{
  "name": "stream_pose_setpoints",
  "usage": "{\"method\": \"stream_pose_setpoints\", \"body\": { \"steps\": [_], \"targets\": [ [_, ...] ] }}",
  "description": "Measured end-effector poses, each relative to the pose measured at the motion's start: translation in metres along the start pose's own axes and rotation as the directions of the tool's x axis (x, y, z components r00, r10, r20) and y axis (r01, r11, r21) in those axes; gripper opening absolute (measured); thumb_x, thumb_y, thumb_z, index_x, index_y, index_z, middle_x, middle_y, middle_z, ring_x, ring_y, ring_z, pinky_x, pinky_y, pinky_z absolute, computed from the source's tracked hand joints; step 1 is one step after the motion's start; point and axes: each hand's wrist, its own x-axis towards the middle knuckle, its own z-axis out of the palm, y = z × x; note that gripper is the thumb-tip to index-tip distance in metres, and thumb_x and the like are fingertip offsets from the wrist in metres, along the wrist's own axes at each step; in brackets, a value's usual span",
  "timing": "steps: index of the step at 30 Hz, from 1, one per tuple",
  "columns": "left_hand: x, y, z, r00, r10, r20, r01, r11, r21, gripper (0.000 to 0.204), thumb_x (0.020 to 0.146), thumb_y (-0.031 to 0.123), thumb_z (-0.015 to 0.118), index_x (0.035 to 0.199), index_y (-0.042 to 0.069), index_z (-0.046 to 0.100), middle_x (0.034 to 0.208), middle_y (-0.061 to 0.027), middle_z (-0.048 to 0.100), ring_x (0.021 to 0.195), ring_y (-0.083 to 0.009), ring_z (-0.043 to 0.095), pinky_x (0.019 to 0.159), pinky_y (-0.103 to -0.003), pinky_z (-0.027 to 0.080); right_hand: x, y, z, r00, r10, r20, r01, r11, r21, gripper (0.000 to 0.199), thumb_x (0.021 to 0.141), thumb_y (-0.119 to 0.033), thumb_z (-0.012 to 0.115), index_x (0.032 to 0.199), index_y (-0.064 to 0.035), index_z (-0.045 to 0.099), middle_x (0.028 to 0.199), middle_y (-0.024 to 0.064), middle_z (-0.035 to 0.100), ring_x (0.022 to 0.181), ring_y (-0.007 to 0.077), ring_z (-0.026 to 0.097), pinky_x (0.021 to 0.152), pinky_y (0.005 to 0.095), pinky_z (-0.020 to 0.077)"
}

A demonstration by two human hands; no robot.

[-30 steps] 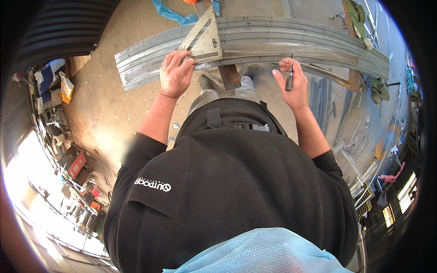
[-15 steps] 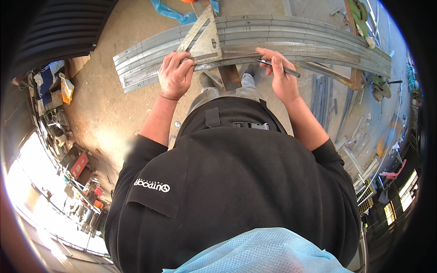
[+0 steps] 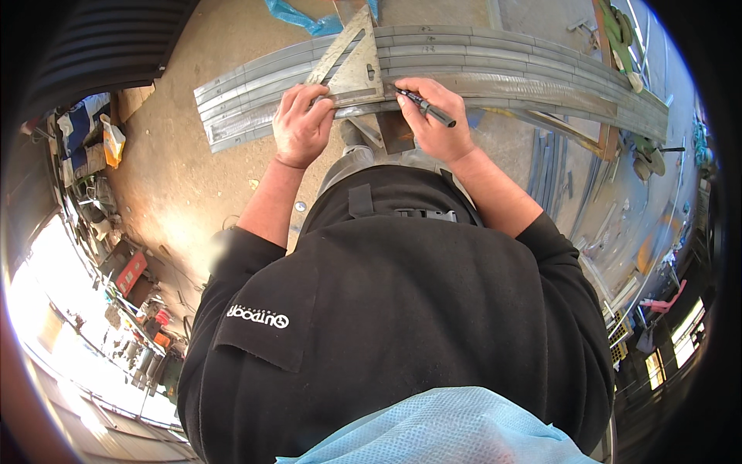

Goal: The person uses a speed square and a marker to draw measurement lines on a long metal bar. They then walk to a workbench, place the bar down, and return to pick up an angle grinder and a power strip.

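Observation:
Several grey metal bars (image 3: 495, 56) lie side by side across the front, with dark lines and handwriting on them. A triangular metal set square (image 3: 355, 77) rests on the bars, its upright edge crossing them. My left hand (image 3: 300, 130) is closed on the square's lower left corner, pressing it to the bars' near edge. In my right hand (image 3: 442, 133) is a dark marker pen (image 3: 438, 115), gripped between thumb and fingers. Its tip is beside the square's upright edge, on or just above a near bar; contact is too small to tell.
A brown support (image 3: 396, 133) stands under the bars. Blue plastic sheeting (image 3: 305, 19) lies on the floor beyond them. Lengths of metal (image 3: 549, 166) lie on the floor at right, and a green clamp-like fixture (image 3: 618, 39) is by the bars' right end.
My right hand has moved left with the marker pen, from along the bars to the square's upright edge. My left hand and the square have stayed nearly in place.

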Motion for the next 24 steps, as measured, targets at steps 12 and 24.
{"method": "stream_pose_setpoints", "body": {
  "steps": [12, 24],
  "targets": [
    [0.0, 0.002, -0.002, 1.0, -0.017, -0.01, 0.017, 0.999, -0.031, 0.017, 0.082, 0.006, 0.085, 0.095, 0.012, 0.076, 0.119, -0.0033, 0.075, 0.115, -0.0344, 0.07, 0.097, -0.045, 0.06, -0.001, -0.003, 0.012, 1.0, -0.008, 0.008, 0.008, 0.996, -0.092, 0.019, 0.097, -0.003, 0.076, 0.116, -0.0035, 0.072, 0.104, 0.0173, 0.076, 0.093, 0.0393, 0.074, 0.082, 0.0434, 0.0588],
    [0.002, 0.003, -0.005, 1.0, -0.026, 0.001, 0.026, 0.999, -0.035, 0.013, 0.084, 0.009, 0.085, 0.093, 0.012, 0.076, 0.119, -0.0024, 0.075, 0.116, -0.0333, 0.07, 0.096, -0.044, 0.06, -0.001, -0.002, 0.016, 0.996, -0.09, 0.023, 0.093, 0.985, -0.145, 0.022, 0.095, 0.0, 0.076, 0.116, -0.0034, 0.071, 0.106, 0.0169, 0.075, 0.095, 0.04, 0.072, 0.083, 0.0451, 0.058]
  ]
}}
